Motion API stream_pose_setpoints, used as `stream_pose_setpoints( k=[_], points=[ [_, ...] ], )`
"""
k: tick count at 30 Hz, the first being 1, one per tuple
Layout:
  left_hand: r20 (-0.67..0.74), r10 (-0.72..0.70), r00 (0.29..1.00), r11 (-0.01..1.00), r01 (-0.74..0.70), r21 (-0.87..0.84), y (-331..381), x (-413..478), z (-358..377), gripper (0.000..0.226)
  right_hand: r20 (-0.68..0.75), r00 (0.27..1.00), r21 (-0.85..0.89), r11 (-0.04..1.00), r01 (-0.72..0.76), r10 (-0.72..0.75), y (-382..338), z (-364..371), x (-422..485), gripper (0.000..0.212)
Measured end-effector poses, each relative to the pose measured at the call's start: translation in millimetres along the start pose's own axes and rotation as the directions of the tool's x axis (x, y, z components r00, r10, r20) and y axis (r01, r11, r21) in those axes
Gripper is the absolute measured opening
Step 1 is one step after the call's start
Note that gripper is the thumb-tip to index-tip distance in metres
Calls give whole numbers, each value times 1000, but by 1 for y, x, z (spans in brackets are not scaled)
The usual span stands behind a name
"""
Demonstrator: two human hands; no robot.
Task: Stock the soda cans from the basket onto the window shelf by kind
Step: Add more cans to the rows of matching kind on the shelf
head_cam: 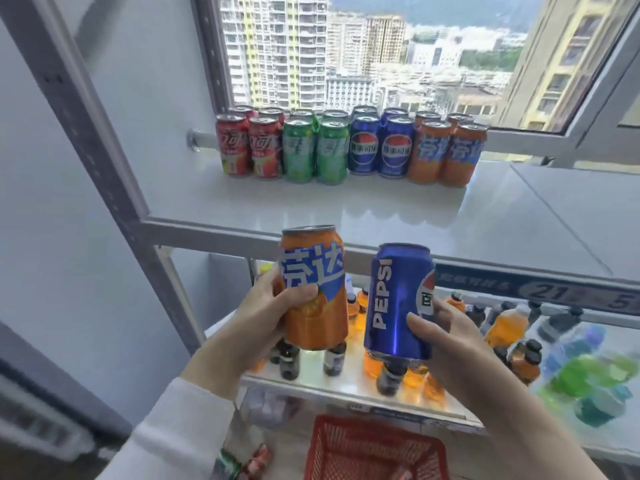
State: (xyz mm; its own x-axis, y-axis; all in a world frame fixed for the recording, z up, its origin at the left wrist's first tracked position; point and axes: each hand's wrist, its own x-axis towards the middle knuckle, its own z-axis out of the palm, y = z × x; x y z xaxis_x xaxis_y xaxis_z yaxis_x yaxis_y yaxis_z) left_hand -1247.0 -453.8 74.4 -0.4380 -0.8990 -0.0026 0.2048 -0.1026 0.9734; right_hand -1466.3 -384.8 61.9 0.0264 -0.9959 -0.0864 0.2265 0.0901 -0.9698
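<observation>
Left hand (266, 317) grips an orange can (313, 289); right hand (446, 336) grips a blue Pepsi can (398, 303) (both upright), fingers curled round them, below the window shelf (346, 209).

A single wide-angle camera, worn on the head, stands close before the shelf (381, 209), a little above its top, facing forward and down. Beyond the shelf it takes in the window (363, 53); below the shelf's front edge, the lower rack (311, 377) and the basket (363, 445).

A shop: numbered shelf strip (540, 289), bottled drinks (507, 329), red basket (346, 441).
</observation>
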Motion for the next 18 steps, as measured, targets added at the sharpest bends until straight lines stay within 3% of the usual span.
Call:
stream_pose_setpoints(
  k=[2, 6, 12, 15, 18],
  points=[
    [28, 39, 999, 998, -40, 43, 15, 16, -5, 79, 3, 999, 15, 999, 51, -51, -15, 6, 10, 87],
    [29, 103, 994, 990, -105, 90, 34, 52, 2, 55, -94, 991, -8, 995, 96, -96, -41, -2, 34, 47],
    [24, 148, 989, 973, -150, 175, 40, 116, 24, 49, -208, 957, -212, 965, 156, -201, -68, -45, 72, 75],
    [27, 182, 983, 955, -183, 235, 39, 147, 40, 37, -236, 940, -311, 936, 167, -246, -75, -72, 88, 70],
    [31, 186, 982, 945, -187, 269, 37, 177, 55, 40, -262, 917, -369, 909, 191, -299, -79, -97, 103, 69]
  ],
)
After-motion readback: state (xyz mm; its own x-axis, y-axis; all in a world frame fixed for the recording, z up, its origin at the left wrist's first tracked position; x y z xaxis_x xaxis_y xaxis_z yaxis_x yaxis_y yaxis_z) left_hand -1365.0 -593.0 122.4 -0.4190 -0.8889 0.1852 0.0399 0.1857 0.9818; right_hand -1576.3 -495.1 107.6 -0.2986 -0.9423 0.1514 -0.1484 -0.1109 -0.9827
